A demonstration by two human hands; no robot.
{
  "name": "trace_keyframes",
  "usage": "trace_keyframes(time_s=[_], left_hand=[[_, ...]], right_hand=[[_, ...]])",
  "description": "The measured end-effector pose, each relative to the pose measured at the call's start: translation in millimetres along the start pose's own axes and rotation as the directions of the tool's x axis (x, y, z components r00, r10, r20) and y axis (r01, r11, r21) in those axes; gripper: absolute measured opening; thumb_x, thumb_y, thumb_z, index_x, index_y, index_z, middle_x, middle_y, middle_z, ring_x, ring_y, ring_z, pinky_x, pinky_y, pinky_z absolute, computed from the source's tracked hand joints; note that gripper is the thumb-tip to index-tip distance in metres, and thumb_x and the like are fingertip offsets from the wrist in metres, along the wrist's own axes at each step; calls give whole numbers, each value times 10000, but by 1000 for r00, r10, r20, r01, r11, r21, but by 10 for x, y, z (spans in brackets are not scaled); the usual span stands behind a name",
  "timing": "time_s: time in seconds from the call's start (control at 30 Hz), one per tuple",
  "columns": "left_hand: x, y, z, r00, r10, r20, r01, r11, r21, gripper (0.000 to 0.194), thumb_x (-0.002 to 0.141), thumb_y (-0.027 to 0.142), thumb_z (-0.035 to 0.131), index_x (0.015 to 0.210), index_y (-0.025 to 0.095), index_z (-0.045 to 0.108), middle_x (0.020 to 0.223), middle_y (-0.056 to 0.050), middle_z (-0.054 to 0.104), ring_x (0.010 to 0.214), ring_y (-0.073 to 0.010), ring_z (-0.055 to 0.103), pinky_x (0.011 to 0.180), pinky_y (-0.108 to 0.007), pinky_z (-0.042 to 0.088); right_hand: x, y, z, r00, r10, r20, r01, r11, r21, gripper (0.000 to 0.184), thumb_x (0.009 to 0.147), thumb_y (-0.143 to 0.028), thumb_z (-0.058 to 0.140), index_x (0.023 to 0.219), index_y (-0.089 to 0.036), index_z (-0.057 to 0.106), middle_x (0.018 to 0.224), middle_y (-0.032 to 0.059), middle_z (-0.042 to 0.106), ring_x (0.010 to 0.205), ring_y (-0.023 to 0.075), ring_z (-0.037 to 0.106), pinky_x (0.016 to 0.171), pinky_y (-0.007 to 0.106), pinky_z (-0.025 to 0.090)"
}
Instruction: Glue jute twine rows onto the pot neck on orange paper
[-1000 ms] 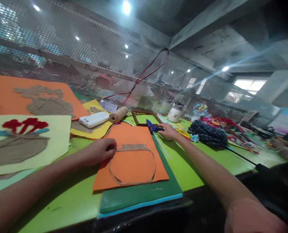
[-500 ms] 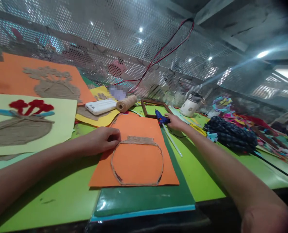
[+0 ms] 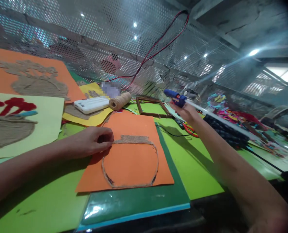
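My right hand [image 3: 184, 110] is wrapped round a blue glue gun [image 3: 176, 97] and holds it up above the table. A long whitish glue stick [image 3: 216, 117] juts out of its back. My left hand [image 3: 97, 139] rests at the left side of an orange sheet [image 3: 131, 168], thumb and fingertips pinched on the jute twine [image 3: 119, 141]. Twine glued on the sheet traces a jar outline, with a packed band of twine [image 3: 135, 138] at its neck. Beneath the sheet lies a dark green folder [image 3: 134, 204].
A twine spool [image 3: 120, 101], a white phone-like device [image 3: 91, 105] and a brown frame [image 3: 150, 114] lie behind the sheet. Finished twine pictures [image 3: 37, 81] are at left. Dark checked cloth [image 3: 227, 132], a bottle [image 3: 191, 94] and scraps are at right.
My right hand has lifted the glue gun off the table, its glue stick now pointing back toward my forearm. The left hand keeps its pinch. The view has shifted slightly right.
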State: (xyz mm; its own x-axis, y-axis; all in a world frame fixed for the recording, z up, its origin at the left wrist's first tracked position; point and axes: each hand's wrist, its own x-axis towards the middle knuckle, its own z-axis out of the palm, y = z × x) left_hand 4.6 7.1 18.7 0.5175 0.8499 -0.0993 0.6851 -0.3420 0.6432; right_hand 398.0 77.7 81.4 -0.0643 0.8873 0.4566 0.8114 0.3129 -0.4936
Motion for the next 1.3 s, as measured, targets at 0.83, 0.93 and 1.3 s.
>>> trace_keyframes(time_s=[0.83, 0.93, 1.3], left_hand=[[-28, 70, 35, 991, 23, -129, -1, 986, 168, 147, 890, 271, 548, 860, 209, 678, 789, -49, 748, 691, -191, 632, 679, -322, 424], [-32, 97, 13, 993, 13, -115, 3, 989, 146, 145, 883, 260, 547, 861, 205, 679, 797, -39, 754, 699, -183, 645, 666, -308, 428], [-46, 163, 35, 993, 11, -115, 17, 971, 238, 99, 872, 151, 627, 807, 206, 678, 728, -7, 691, 646, -163, 585, 629, -281, 380]], right_hand=[[-1017, -961, 344, 714, -357, 602, 262, 934, 242, 346, 1086, -491, 559, 1054, -213, 762, 890, 46, 741, 723, 205, 623, 646, 299, 517], [-1038, -1021, 372, 704, -425, 569, 324, 905, 276, 279, 1096, -430, 561, 1101, -224, 750, 997, 54, 760, 824, 210, 660, 785, 314, 559], [-1091, -1033, 402, 700, -390, 598, 314, 920, 234, 394, 1083, -367, 597, 1441, -212, 656, 1277, 126, 781, 1081, 280, 745, 945, 392, 590]])
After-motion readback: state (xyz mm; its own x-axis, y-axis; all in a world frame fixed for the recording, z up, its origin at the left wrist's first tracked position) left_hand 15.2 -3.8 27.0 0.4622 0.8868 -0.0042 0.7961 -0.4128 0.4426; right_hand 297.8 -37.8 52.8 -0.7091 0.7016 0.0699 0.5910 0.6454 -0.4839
